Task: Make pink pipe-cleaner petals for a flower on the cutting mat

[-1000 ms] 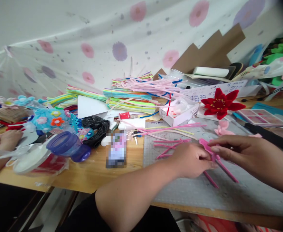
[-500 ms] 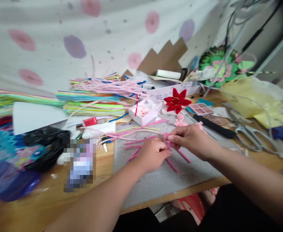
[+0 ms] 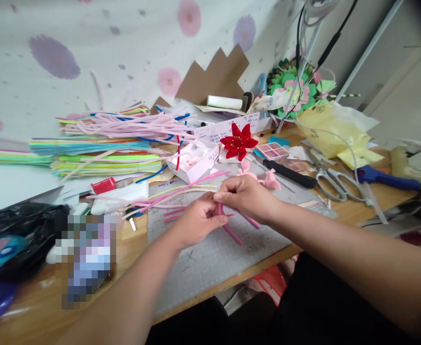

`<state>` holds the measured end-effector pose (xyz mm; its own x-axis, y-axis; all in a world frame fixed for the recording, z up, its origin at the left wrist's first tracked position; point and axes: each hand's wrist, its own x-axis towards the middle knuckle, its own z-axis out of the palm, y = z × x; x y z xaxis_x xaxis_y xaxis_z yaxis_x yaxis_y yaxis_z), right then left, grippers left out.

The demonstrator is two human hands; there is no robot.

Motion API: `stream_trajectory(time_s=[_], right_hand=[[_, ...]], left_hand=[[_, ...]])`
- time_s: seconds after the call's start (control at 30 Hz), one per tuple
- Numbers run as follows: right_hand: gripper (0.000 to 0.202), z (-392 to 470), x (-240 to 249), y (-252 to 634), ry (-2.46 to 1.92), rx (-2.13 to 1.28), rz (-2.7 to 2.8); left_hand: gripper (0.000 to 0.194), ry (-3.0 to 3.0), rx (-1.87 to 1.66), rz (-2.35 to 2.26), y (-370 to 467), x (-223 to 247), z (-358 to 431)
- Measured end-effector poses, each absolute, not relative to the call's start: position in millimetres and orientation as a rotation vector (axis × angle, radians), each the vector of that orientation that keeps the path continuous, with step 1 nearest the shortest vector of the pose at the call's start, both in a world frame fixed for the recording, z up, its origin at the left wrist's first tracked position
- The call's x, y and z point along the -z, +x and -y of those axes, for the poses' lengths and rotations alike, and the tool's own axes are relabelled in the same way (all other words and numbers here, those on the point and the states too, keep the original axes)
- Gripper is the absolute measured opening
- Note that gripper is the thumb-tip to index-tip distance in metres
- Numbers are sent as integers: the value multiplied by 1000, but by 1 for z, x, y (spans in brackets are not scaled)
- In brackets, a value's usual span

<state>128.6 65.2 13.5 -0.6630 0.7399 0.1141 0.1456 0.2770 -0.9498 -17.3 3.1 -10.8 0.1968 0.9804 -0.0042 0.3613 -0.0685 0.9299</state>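
Observation:
Over the grey cutting mat (image 3: 192,273), both hands pinch a bent pink pipe cleaner (image 3: 221,208). My left hand (image 3: 199,219) is closed round its lower part, and a short end pokes out past the thumb. Thumb and forefinger of my right hand (image 3: 244,194) grip its top. The fingers cover much of its shape. Cut pink pipe cleaners (image 3: 233,235) lie on the mat beneath and beside the hands. Just beyond my right hand rest small pale pink shaped pieces (image 3: 270,180). A red pipe-cleaner flower (image 3: 239,142) sits farther back.
Bundles of coloured pipe cleaners (image 3: 106,163) fill the back left. A white box (image 3: 199,163) stands behind the hands. To the right lie a black-handled tool (image 3: 291,174), scissors (image 3: 339,184) and a blue-handled tool (image 3: 390,178). A black plastic bag (image 3: 23,239) is at left.
The view has swung to the right, so things appear farther left. My left hand has turned, its thumb now showing along the pink pipe cleaner; both hands still hold it.

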Motion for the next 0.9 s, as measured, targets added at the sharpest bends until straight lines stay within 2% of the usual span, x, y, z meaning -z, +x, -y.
stream_trajectory(time_s=[0.13, 0.2, 0.3, 0.4, 0.47, 0.63, 0.9], right_hand=[[27, -75, -11, 130, -723, -1287, 2086], [27, -79, -5, 134, -712, -1076, 2241], [16, -80, 8, 139, -655, -635, 2702], [10, -75, 16, 140, -578, -293, 2948], [14, -74, 14, 141, -587, -276, 2961], [16, -84, -7, 154, -615, -460, 2768], [11, -100, -28, 178, -960, -504, 2428]], left_hand=[[20, 1252, -1059, -1242, -25, 14, -7], [20, 1139, -1171, -1264, -31, 15, -11], [13, 1102, -1295, -1266, -41, 13, -16], [5, 1197, -1242, -1332, -47, 8, -16], [5, 1354, -1082, -1402, -48, 4, -14], [22, 1581, -655, -1442, -49, -1, -10], [28, 1447, -747, -1297, -46, 2, -7]])
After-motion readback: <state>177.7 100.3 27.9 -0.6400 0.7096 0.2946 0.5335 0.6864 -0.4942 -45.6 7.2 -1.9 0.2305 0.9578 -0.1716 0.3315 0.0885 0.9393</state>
